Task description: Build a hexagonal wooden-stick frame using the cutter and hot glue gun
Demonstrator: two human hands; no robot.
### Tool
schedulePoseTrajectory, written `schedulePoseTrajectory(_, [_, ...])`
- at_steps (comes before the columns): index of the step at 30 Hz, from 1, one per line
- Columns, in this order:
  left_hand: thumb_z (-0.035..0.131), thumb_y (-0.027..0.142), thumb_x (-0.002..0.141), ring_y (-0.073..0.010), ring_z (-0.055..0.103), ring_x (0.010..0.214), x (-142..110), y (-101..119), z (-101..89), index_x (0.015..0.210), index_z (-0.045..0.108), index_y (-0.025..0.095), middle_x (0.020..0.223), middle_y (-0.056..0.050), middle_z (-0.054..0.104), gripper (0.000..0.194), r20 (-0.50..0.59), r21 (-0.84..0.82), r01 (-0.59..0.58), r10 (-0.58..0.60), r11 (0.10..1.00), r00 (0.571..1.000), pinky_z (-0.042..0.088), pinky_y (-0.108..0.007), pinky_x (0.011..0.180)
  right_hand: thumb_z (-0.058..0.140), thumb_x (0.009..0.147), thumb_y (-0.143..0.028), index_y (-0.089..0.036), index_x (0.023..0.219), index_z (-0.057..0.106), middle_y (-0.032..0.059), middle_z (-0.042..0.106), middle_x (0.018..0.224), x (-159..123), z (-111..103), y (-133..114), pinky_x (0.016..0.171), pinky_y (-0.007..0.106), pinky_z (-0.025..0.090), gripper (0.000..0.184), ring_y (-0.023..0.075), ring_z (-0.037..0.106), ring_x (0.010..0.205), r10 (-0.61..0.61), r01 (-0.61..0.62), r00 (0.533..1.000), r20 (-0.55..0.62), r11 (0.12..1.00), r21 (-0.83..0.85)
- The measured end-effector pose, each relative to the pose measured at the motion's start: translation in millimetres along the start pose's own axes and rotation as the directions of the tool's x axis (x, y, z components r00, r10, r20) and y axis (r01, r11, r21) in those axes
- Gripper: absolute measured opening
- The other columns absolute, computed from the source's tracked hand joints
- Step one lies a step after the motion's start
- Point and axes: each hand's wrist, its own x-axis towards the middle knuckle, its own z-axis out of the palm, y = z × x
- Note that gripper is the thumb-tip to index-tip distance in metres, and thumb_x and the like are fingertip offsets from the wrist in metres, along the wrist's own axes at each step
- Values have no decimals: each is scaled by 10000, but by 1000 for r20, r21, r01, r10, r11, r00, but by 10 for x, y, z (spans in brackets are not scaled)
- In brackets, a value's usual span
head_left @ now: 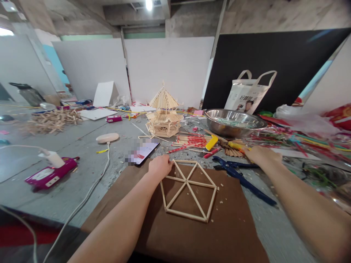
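A hexagonal frame of thin wooden sticks [187,181], with spokes meeting in the middle, lies on a brown sheet [175,235]. At its upper left corner my left hand [160,167] is closed, with the fingers curled against the sticks; that corner is partly hidden. My right hand [263,156] reaches to the right, its fingers closed at the end of a yellow-handled tool [236,146] whose kind I cannot make out. Blue-handled pliers [244,179] lie just below that hand. Beyond the frame stands a small stick pavilion [163,113] with a pointed roof.
A phone [144,151] lies by my left hand. Red-and-white sticks [192,141] and a steel basin [236,122] are farther back, with a tote bag [248,93] behind. A purple power strip [52,173], a white cable [94,188] and a stick pile [53,120] occupy the left.
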Motion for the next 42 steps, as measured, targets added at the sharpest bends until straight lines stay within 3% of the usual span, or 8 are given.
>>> schedulePoseTrajectory(3, [390,446,745,-237,579,820,-7,3,6,809,594,206,852,-83,635,322,-19,-1,7,-7,1000,1000,440,-341,689,392,740,-452,-72,890,630,230,595,919,-222,-128,-144,695,439,327,472,341,505,903,-17,16,1000,-22,1000,-21])
schedulePoseTrajectory(6, [370,435,756,-246,576,823,-14,5,6,828,590,202,856,-89,632,328,-47,-7,6,-7,1000,999,439,-348,683,346,782,-403,-237,908,605,59,625,919,-544,-211,-326,723,320,349,332,218,539,876,-209,210,977,-53,977,25])
schedulePoseTrajectory(8, [346,405,775,-241,563,861,-18,3,-2,839,586,208,870,-84,629,317,-67,-14,-8,7,1000,998,434,-340,697,310,811,-359,-234,817,596,31,634,864,-787,-227,-449,669,278,362,312,188,558,819,-421,439,897,-131,884,164])
schedulePoseTrajectory(12, [326,337,797,-222,541,903,-20,-2,-27,825,583,207,886,-74,623,289,-105,-28,-36,33,999,994,420,-315,726,283,833,-387,-218,642,530,28,606,647,-1196,-179,-639,566,256,348,355,165,553,647,-597,627,779,-193,734,260])
schedulePoseTrajectory(16, [329,345,799,-209,543,882,-10,0,-33,808,584,202,881,-69,621,293,-124,-46,-47,41,998,991,416,-295,716,277,839,-395,-212,575,488,20,575,598,-1359,-75,-690,548,243,352,384,147,533,605,-627,644,760,-170,693,323])
schedulePoseTrajectory(26, [357,378,780,-205,564,835,2,-14,46,824,589,207,864,-63,632,292,-109,-83,-53,44,995,993,419,-293,693,372,792,-421,-224,964,553,39,616,914,-1309,33,-645,695,291,413,319,179,560,807,-672,601,740,-22,647,470])
schedulePoseTrajectory(35, [395,354,763,-215,544,888,-27,0,33,839,613,202,886,-63,633,276,-106,-150,-72,57,986,993,400,-303,764,365,802,-351,-208,1030,561,46,605,1037,-1323,43,-640,782,314,411,333,192,548,924,-722,645,690,-47,585,491])
schedulePoseTrajectory(42, [396,377,782,-173,555,904,20,-29,40,1166,465,226,963,-25,632,419,-99,-352,-100,70,931,993,397,-253,786,347,755,-151,-230,937,625,23,638,927,-1318,20,-633,757,276,422,342,159,567,851,-808,690,589,-8,497,526])
